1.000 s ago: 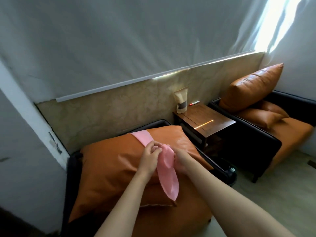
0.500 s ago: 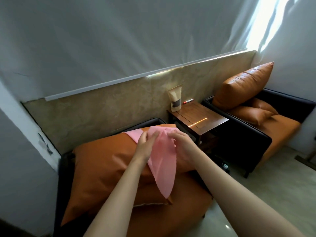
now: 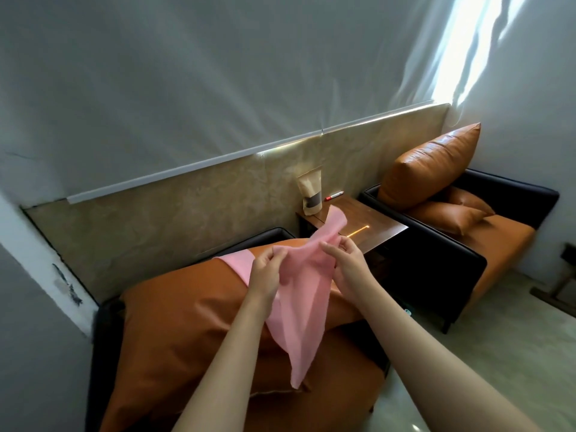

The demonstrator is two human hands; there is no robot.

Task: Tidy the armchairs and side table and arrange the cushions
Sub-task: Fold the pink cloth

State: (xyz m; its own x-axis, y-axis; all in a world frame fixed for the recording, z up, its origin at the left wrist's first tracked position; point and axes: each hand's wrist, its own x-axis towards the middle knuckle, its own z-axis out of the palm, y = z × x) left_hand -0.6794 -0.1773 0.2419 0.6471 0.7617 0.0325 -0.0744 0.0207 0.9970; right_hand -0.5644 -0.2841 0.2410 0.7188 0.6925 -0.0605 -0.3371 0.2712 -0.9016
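A pink cloth (image 3: 300, 307) hangs in front of me, over the big orange cushion (image 3: 187, 322) of the near armchair (image 3: 104, 332). My left hand (image 3: 268, 272) pinches its upper left edge and my right hand (image 3: 346, 269) pinches its upper right edge. One corner sticks up above my hands and a long point hangs down. Another strip of pink lies on the cushion top behind my left hand. The wooden side table (image 3: 374, 229) stands just beyond. The far armchair (image 3: 467, 260) carries a tall orange cushion (image 3: 430, 166) and two small ones (image 3: 452, 213).
On the side table stand a brown paper pouch (image 3: 311, 194) and a red marker (image 3: 334, 195), against the beige wall panel (image 3: 187, 210). A pale floor (image 3: 498, 353) lies to the right. A dark object (image 3: 558, 291) rests on the floor by the right wall.
My hands have lifted the pink cloth and drawn it apart, so it hangs wider, with a corner now sticking up. The view has shifted slightly left.
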